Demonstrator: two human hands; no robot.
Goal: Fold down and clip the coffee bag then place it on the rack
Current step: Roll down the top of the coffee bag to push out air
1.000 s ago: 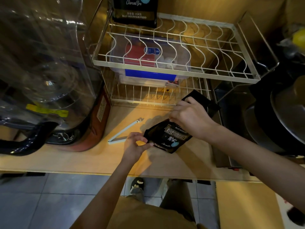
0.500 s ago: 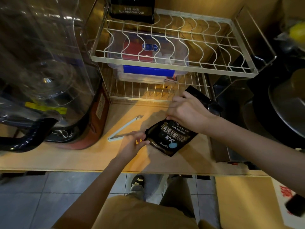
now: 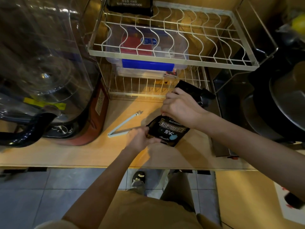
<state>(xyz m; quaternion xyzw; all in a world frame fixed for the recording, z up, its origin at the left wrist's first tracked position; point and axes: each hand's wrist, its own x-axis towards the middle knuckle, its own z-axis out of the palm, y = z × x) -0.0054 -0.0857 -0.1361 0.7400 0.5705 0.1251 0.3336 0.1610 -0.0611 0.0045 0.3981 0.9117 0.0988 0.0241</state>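
Observation:
A black coffee bag [image 3: 170, 131] with white lettering lies tilted on the wooden counter [image 3: 82, 154] in front of the wire rack [image 3: 173, 58]. My right hand [image 3: 181, 108] presses over the bag's upper part, and the bag's black top end sticks out past my fingers toward the rack. My left hand [image 3: 140, 138] grips the bag's lower left corner. A pale blue bag clip [image 3: 123, 125] lies open in a V shape on the counter, just left of my left hand. A second black coffee bag [image 3: 130, 4] stands on the rack's upper tier at the back.
A large clear appliance with a black handle [image 3: 41, 80] fills the left side. A clear box with a blue latch [image 3: 146, 63] sits on the rack's lower tier. Dark pots [image 3: 280, 104] stand to the right. The counter's front edge runs below my hands, with tiled floor beneath.
My left hand has slid right from beside the clip and closed on the bag's lower left corner. My right hand stays pressed on the bag's upper part.

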